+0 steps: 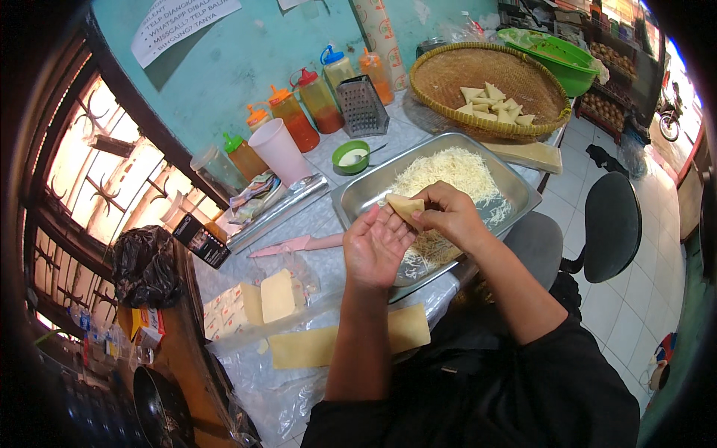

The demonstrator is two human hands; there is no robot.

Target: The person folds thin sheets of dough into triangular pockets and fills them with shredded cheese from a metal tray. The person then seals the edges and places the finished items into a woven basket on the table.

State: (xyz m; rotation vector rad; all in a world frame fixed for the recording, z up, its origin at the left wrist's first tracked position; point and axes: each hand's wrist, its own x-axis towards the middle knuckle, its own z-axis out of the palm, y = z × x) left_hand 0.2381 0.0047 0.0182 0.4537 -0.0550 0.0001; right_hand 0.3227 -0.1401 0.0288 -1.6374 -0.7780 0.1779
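Observation:
Over a metal tray point(345, 196) of grated cheese point(448, 173), I hold a small folded triangular pastry point(404, 205). My right hand point(454, 213) pinches its right side between thumb and fingers. Palm up, my left hand point(377, 250) has its fingers stretched out against the pastry's lower left side, with nothing gripped in them. Below my left wrist lies a long strip of pastry dough point(302, 349), partly behind that forearm. To its left, a stack of square wrappers point(280, 295) sits on plastic packaging. Similar white triangles point(493, 107) lie in a round woven basket point(426, 81).
A pink knife point(299, 244) lies left of the tray. Behind it stand a green bowl point(351, 170) of white paste, a foil roll point(276, 213), a pink cup point(279, 149), several sauce bottles point(293, 123) and a box grater point(363, 107). A propped phone point(202, 240) is at left, chairs point(611, 228) at right.

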